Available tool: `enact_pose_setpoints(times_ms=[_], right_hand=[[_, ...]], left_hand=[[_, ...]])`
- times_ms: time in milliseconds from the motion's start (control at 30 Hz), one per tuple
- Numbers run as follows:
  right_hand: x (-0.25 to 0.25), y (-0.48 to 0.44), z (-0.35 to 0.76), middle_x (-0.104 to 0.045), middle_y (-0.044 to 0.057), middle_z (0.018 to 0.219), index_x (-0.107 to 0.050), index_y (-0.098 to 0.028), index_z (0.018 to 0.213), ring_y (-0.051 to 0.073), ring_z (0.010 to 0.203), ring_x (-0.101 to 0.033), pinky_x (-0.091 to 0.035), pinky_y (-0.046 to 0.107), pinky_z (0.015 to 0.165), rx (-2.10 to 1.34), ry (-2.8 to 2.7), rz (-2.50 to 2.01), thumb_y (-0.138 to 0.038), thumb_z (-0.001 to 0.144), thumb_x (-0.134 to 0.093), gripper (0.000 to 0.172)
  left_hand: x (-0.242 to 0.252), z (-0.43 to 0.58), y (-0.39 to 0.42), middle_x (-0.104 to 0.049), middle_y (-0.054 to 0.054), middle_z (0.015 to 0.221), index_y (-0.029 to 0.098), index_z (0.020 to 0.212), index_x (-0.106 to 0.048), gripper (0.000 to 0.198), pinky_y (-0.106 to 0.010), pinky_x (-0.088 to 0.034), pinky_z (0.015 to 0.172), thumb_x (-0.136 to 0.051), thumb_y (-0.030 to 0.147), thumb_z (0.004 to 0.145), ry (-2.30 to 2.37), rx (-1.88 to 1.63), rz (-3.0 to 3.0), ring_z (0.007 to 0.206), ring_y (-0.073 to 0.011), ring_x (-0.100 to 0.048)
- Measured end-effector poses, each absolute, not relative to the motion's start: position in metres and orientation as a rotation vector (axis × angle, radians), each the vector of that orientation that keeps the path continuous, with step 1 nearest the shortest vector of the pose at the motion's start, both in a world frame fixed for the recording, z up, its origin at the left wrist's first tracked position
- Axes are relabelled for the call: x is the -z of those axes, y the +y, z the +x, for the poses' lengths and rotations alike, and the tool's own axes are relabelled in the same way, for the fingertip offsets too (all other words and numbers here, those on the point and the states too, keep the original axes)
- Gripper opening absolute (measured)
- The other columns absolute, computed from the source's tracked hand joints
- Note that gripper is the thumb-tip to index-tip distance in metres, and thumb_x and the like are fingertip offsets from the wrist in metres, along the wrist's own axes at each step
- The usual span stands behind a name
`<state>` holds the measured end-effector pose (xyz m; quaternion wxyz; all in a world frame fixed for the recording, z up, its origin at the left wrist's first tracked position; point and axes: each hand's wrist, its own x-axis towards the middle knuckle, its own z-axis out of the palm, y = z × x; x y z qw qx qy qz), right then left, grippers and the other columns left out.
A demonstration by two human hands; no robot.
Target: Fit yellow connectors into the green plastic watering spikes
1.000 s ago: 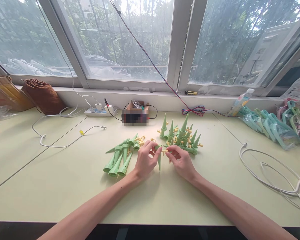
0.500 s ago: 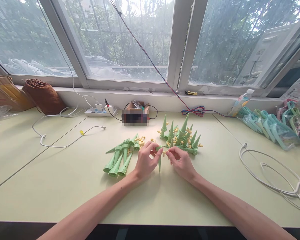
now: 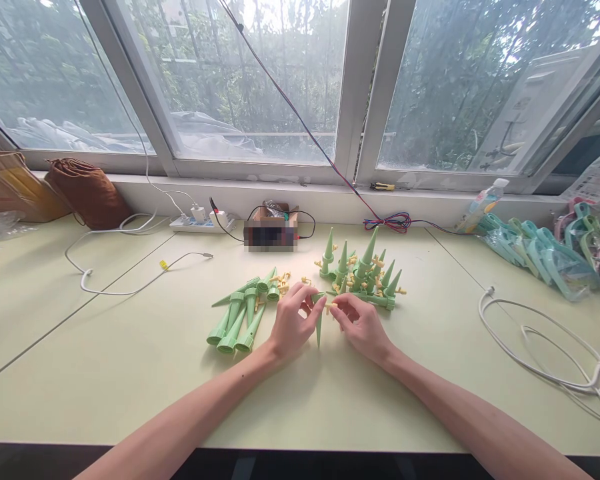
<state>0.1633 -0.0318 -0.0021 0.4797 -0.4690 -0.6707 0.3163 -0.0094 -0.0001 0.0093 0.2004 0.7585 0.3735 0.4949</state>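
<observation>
My left hand is closed round the wide end of a green cone spike whose tip points toward me. My right hand pinches a small yellow fitting against the spike's top. Left of my hands lies a row of green spikes on their sides. Small yellow fittings are scattered behind them. Behind my right hand stands a cluster of upright green spikes with yellow fittings on them.
A white cable loops at the right. Teal plastic clips in bags lie at the far right. A power strip, a small cardboard box and a brown pouch sit near the window sill.
My right hand has brought the yellow fitting closer to the spike's top. Both hands have barely shifted otherwise.
</observation>
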Motion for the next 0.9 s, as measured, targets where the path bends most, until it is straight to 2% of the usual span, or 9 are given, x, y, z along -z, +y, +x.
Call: enact_pose_setpoints(times_ms=[167, 367, 467, 567, 733, 900], right_hand=[[0.004, -0.03, 0.1635, -0.059, 0.0, 0.066, -0.06, -0.019, 0.081, 0.013, 0.054, -0.05, -0.041, 0.026, 0.051, -0.749, -1.651, -1.161, -0.046, 0.098, -0.051, 0.033], [0.0058, -0.0305, 0.1628, -0.06, 0.0, 0.066, -0.061, -0.019, 0.096, 0.016, 0.058, -0.056, -0.042, 0.027, 0.051, -0.764, -1.633, -1.152, -0.046, 0.093, -0.058, 0.027], [0.0076, -0.0306, 0.1627, -0.06, 0.0, 0.067, -0.06, -0.019, 0.097, 0.016, 0.059, -0.057, -0.044, 0.027, 0.052, -0.777, -1.644, -1.137, -0.045, 0.094, -0.058, 0.026], [0.0094, -0.0298, 0.1631, -0.059, 0.0, 0.066, -0.061, -0.019, 0.093, 0.015, 0.057, -0.056, -0.043, 0.027, 0.053, -0.802, -1.649, -1.132, -0.045, 0.096, -0.054, 0.027], [0.0083, -0.0291, 0.1634, -0.05, -0.003, 0.056, -0.06, -0.02, 0.081, 0.013, 0.048, -0.046, -0.038, 0.026, 0.048, -0.8, -1.661, -1.168, -0.05, 0.098, -0.05, 0.037], [0.0058, -0.0311, 0.1629, -0.05, -0.006, 0.055, -0.058, -0.019, 0.099, 0.013, 0.048, -0.047, -0.038, 0.025, 0.047, -0.821, -1.618, -1.165, -0.052, 0.094, -0.056, 0.033]], left_hand=[[-0.0084, -0.0098, 0.0, -0.056, -0.001, 0.081, 0.019, 0.086, -0.061, 0.012, -0.022, -0.055, 0.056, -0.06, 0.029, 0.092, 1.043, -1.372, 2.122, 0.065, -0.0107, -0.055], [-0.0093, -0.0092, -0.0005, -0.055, -0.001, 0.08, 0.019, 0.086, -0.061, 0.012, -0.022, -0.055, 0.056, -0.059, 0.029, 0.093, 1.041, -1.378, 2.126, 0.064, -0.0104, -0.055], [-0.0087, -0.0095, -0.0002, -0.055, -0.001, 0.08, 0.019, 0.086, -0.061, 0.012, -0.022, -0.055, 0.056, -0.059, 0.029, 0.093, 1.042, -1.374, 2.121, 0.065, -0.0105, -0.055], [-0.0077, -0.01, 0.0002, -0.055, -0.001, 0.08, 0.019, 0.086, -0.062, 0.012, -0.022, -0.054, 0.056, -0.06, 0.028, 0.092, 1.044, -1.363, 2.122, 0.065, -0.0109, -0.055], [-0.0075, -0.0098, -0.0002, -0.055, -0.001, 0.08, 0.019, 0.086, -0.062, 0.012, -0.022, -0.055, 0.057, -0.06, 0.029, 0.093, 1.038, -1.362, 2.129, 0.065, -0.011, -0.054], [-0.0097, -0.0087, -0.0014, -0.055, -0.001, 0.081, 0.019, 0.087, -0.062, 0.012, -0.022, -0.055, 0.056, -0.059, 0.029, 0.093, 1.026, -1.369, 2.111, 0.064, -0.0104, -0.054]])
